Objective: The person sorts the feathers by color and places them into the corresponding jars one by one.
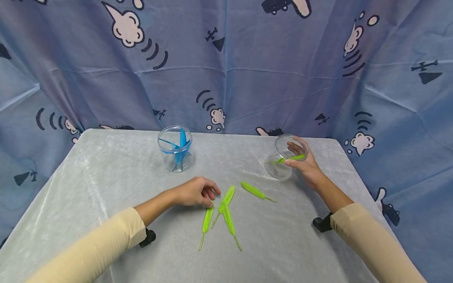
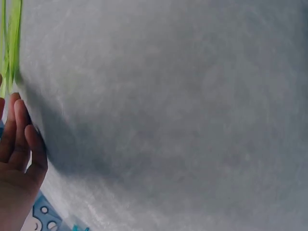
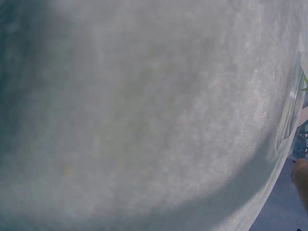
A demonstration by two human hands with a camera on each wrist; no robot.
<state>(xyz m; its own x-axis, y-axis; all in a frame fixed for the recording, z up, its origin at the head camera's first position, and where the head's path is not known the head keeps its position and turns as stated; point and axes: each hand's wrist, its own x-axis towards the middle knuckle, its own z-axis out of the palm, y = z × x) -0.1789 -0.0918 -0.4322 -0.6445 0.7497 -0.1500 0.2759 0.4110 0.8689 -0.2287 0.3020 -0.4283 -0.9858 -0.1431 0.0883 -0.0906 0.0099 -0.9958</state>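
My right hand grips a clear jar at the right, its thumb on the near side and its fingers behind. The jar leans, and a green feather lies inside it. My left hand is low over the table's middle, its fingers loosely bent. Its fingertips are at the upper end of a green feather; whether they touch it I cannot tell. Two more green feathers, one upper and one lower, overlap just right of it. A separate green feather lies farther right.
A second clear jar stands upright at the back left with blue feathers inside. Pale grey cloth covers the table. A blue patterned curtain hangs behind the table and along its sides.
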